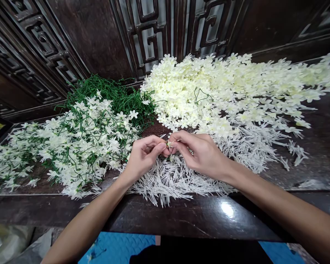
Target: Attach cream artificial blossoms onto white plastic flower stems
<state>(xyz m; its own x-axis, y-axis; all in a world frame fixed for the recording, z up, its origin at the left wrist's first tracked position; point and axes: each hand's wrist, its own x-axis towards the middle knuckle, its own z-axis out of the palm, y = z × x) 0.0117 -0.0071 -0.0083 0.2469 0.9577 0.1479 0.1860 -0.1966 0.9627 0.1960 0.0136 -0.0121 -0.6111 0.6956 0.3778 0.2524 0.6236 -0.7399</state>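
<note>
My left hand (147,154) and my right hand (202,151) meet at the middle, thumbs and forefingers pinched together. Between the fingertips shows a small pale yellow-green artificial flower (169,144); its details are mostly covered by my fingers. Under and beside the hands lie loose white spiky stamen pieces (176,179). To the left is a heap of white artificial flowers on green stems (85,135). Behind it sits a tangle of bare green plastic stems (107,90). Loose cream-white blossoms (192,88) form a large pile at the back right.
Everything lies on a dark polished wooden bench (209,216), against a carved lattice backrest (151,33). One green stem (202,96) rests on the cream blossoms. Below the front edge are a blue surface (115,245) and plastic bags (13,242) at the left.
</note>
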